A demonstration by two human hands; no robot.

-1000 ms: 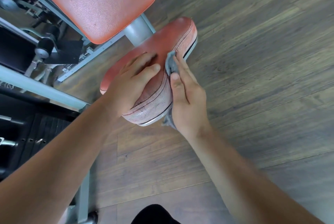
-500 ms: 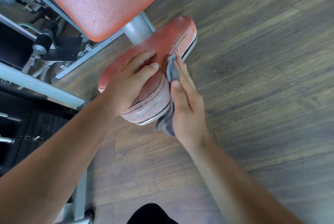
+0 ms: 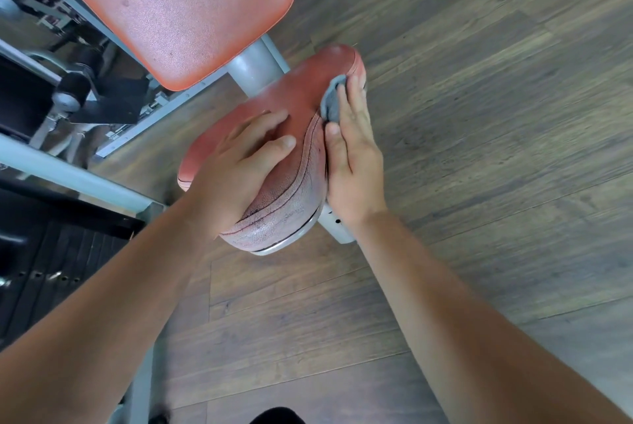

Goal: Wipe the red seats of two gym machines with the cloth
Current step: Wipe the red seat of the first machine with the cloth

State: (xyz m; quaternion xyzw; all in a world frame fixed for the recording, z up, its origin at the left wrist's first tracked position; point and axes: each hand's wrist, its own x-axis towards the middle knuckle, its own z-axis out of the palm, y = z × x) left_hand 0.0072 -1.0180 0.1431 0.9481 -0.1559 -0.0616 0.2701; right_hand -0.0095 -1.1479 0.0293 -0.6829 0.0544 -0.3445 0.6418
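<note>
On the red seat (image 3: 301, 95) the left hand (image 3: 236, 167) lies flat, fingers loosely spread, holding nothing. The right hand (image 3: 354, 156) presses the bunched grey cloth (image 3: 330, 103) against the seat's right edge with straight fingers. A red backrest (image 3: 171, 6) stands just behind, over the floor (image 3: 479, 115).

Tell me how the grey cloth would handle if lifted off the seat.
The cloth bunches into folds under the right hand, so it is probably floppy and would droop. It looks thin, likely light. On the cracked seat it may drag rather than slide.
</note>
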